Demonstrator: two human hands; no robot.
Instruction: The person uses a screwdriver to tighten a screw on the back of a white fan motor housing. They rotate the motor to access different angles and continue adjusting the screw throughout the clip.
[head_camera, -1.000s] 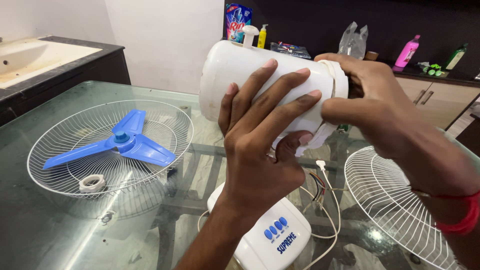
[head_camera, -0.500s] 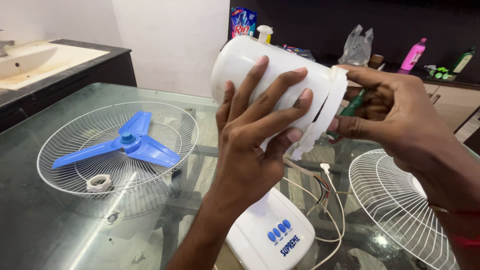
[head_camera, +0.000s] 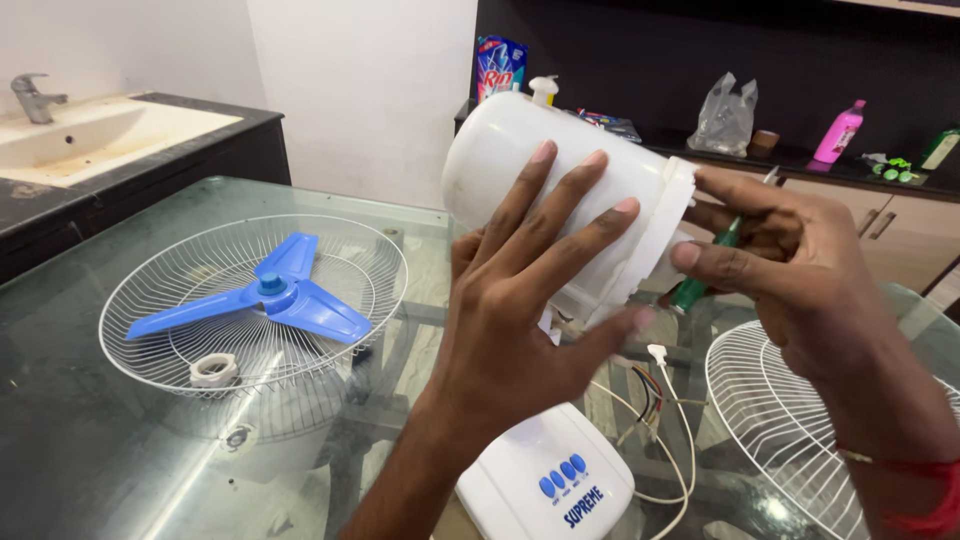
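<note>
So the fan is well in bits at this point. The left hand (head_camera: 520, 330) is spread wide over the white motor housing (head_camera: 560, 190), fingers (head_camera: 590, 240) splayed across the top of it and the thumb hooked under the flanged end, so it's gripping the housing and holding it up in the air, tilted, above the glass table (head_camera: 90, 450). The right hand (head_camera: 790, 280) is right at the flanged end, fingers curled around a green-handled screwdriver (head_camera: 705, 275), with the index finger stretched along the rim of the housing. The tip of the tool is hidden behind the housing, so I can't tell if it's actually seated in a screw. Just below the left thumb, loose wires (head_camera: 655, 390) hang down from the housing toward the white base with blue buttons (head_camera: 550, 480), which sits under the left wrist. Well off to the left of the left fingers lies one wire grille (head_camera: 160, 290) with the blue three-blade propeller (head_camera: 265, 295) lying in it and a small white ring nut (head_camera: 214, 370) beside the blade. The other grille (head_camera: 790, 420) lies under the right forearm. Going by how it all lies, I'd say the grilles, blade and nut are already off, and the motor housing itself is the part not yet opened.
</note>
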